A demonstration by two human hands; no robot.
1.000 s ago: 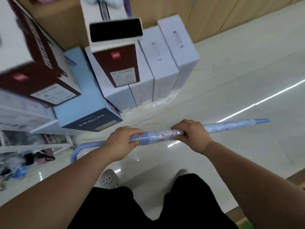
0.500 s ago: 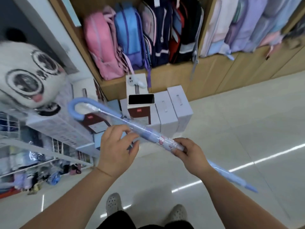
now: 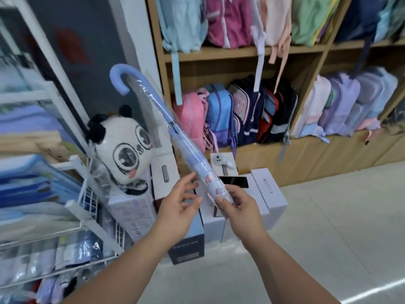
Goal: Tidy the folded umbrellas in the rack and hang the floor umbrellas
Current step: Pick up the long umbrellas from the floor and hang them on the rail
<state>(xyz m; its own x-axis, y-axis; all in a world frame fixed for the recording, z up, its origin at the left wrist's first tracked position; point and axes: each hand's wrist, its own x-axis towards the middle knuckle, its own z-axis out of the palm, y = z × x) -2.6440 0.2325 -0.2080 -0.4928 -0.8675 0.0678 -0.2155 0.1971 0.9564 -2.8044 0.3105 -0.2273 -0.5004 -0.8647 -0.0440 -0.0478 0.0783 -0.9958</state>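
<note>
On my feed the umbrella (image 3: pixel 175 132) sits in the middle of the frame, a long pale blue one sealed in clear plastic. It is tilted so that its crook handle (image 3: pixel 122 77) points to the upper left while its lower part runs down to centre frame. My right hand (image 3: pixel 238 207) holds that lower part, fingers curled round the printed canopy and thumb laid along it; the tip is hidden behind the hand. My left hand (image 3: pixel 177 207) is just left of it with fingers spread and relaxed. The fingertips are at the side of the canopy, and I cannot tell whether they touch it. The white wire rack (image 3: pixel 72 163) fills the left edge, its shelves holding blurred blue and plastic-wrapped goods that I cannot make out. A panda plush (image 3: pixel 122 148) rests at the rack's corner, behind the umbrella's shaft. White boxes (image 3: pixel 267 194) stand on the pale floor (image 3: pixel 328 238) below my hands. A wooden shelf (image 3: pixel 241 52) of backpacks (image 3: pixel 221 115) crosses the upper right.
</note>
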